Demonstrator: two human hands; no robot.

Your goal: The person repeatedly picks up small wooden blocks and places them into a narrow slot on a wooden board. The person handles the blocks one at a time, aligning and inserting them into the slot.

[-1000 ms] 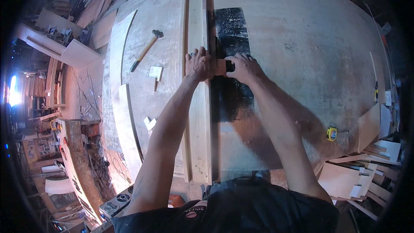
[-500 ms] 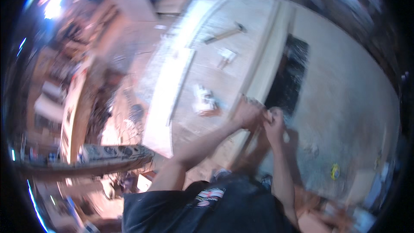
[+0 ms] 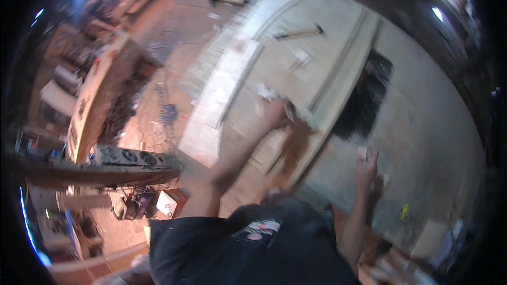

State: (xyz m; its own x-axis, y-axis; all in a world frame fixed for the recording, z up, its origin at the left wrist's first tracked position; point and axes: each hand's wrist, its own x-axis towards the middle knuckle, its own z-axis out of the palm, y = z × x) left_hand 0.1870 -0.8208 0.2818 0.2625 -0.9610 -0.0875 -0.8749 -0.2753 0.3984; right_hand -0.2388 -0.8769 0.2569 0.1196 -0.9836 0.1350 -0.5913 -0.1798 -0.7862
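My left hand (image 3: 277, 113) is smeared by motion over the left panel, so its fingers cannot be made out. Just beyond it lies a crumpled white bundle (image 3: 266, 92), perhaps cloth or paper; whether the hand touches it I cannot tell. Above the right-hand panel, my right hand (image 3: 368, 166) is closed around a small pale block (image 3: 363, 151), whose end sticks out past the fingers. A long pale wooden strip (image 3: 338, 108) runs between my hands. Beside it is a dark rectangle (image 3: 364, 97) with whitish dust on it.
A hammer (image 3: 298, 34) lies at the far side, with a small white piece (image 3: 301, 58) nearer. Along the left runs a long white board (image 3: 219, 95). A small yellow object (image 3: 405, 213) is at the lower right. Beyond the left edge stands a wooden beam (image 3: 95, 97).
My hands, close together at the strip before, have come apart. The left went toward the white bundle, the right out over the right panel with the pale block. The view has shifted.
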